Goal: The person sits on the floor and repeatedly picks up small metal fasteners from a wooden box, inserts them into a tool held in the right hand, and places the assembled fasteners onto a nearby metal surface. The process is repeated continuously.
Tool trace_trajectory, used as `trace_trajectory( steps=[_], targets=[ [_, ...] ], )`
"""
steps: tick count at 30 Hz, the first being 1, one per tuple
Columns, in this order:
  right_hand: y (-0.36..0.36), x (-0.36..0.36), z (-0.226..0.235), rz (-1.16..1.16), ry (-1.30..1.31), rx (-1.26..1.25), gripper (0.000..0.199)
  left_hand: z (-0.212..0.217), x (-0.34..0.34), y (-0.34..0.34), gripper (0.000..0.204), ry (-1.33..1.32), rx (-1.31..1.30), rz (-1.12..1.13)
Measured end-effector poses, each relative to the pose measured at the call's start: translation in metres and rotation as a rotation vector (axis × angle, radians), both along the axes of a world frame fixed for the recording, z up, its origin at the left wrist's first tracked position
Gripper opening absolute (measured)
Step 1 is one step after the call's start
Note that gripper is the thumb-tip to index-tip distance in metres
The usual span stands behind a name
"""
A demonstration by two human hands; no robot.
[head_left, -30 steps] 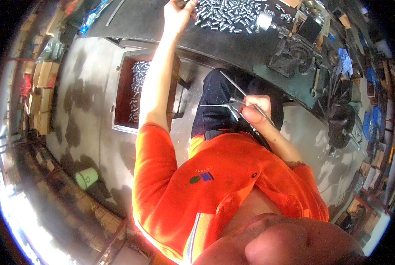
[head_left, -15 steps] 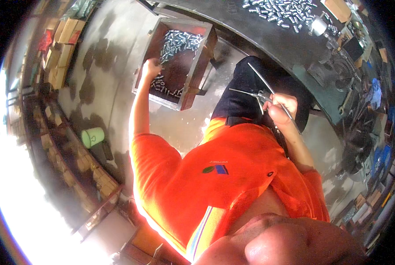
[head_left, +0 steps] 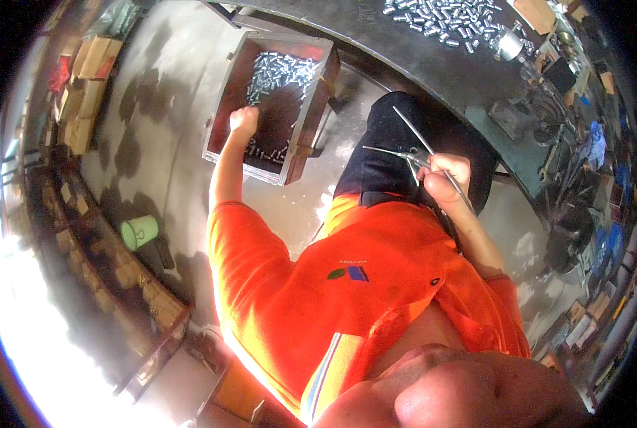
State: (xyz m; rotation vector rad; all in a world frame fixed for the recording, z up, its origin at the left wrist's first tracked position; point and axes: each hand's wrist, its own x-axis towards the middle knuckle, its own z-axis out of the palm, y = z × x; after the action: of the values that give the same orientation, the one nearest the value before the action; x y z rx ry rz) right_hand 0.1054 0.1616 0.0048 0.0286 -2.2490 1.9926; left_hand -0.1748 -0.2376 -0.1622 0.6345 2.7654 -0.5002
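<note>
My left hand [head_left: 244,121] is closed in a fist over the left side of an open wooden box [head_left: 304,114]. What it holds, if anything, is hidden. Inside the box, small shiny metal cylindrical parts [head_left: 283,70] are heaped at the far end, and several more [head_left: 265,153] lie at the near end by my wrist. In front of my right thigh, my right hand [head_left: 450,175] is closed around a long thin metal rod [head_left: 412,130]. A second slim, pointed metal tool [head_left: 388,151] with a thicker body also sticks out of that grip; its exact kind is unclear.
A dark workbench [head_left: 347,21] runs along the far right, carrying a pile of similar metal parts [head_left: 439,21], a metal cup [head_left: 509,44] and cluttered tools. On the floor at left stands a light green bin [head_left: 140,232]. Cardboard boxes [head_left: 90,100] line the left side.
The whole view has shifted slightly. My left fist sits a little further right within the box. My right hand keeps its grip on the rod and the pointed tool.
</note>
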Motion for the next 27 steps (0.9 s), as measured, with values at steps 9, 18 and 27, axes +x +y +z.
trace_trajectory(
  steps=[9, 18, 27],
  targets=[
    [-0.009, -0.006, 0.001, -0.016, 0.07, 0.019, 0.022, 0.069, 0.03, 0.043, 0.027, -0.289, 1.508, 0.471],
    [-0.011, -0.018, 0.02, 0.023, 0.189, 0.159, 0.023, 0.172, 0.155, 0.185, 0.024, -1.054, 1.547, 0.118],
    [0.001, -0.014, 0.031, 0.068, 0.184, 0.251, 0.024, 0.18, 0.157, 0.214, 0.024, -1.087, 1.555, -0.146]
  ],
)
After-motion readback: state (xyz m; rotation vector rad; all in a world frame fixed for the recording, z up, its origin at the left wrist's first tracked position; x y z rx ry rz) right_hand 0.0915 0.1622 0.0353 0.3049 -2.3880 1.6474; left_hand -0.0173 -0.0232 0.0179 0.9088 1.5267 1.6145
